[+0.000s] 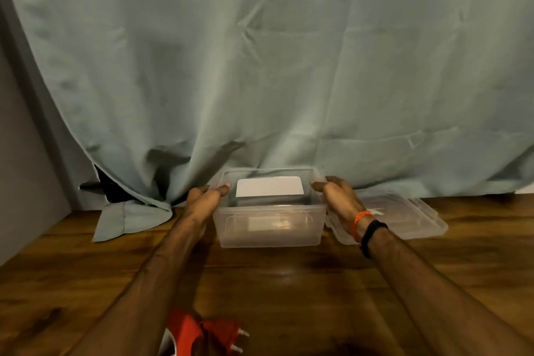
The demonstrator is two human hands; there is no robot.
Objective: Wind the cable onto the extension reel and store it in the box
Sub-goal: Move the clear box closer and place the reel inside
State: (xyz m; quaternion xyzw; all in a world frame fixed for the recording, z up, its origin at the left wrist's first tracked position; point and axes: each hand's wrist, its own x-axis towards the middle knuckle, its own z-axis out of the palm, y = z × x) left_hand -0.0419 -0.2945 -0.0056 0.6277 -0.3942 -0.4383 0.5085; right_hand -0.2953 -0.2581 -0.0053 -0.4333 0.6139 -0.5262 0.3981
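A clear plastic box (270, 227) stands on the wooden table near the curtain, with a white card-like object (269, 190) inside it. My left hand (206, 196) grips the box's left rim, thumb over the edge. My right hand (336, 195) grips the right rim the same way. The red extension reel (185, 332) lies at the bottom edge under my left forearm, its red plug (228, 335) with two metal pins pointing right. The cable itself is hidden.
The box's clear lid (404, 218) lies flat on the table just right of the box, under my right wrist. A grey-green curtain (260, 66) hangs behind, its hem pooling at the left (127, 220). A wall stands at the far left.
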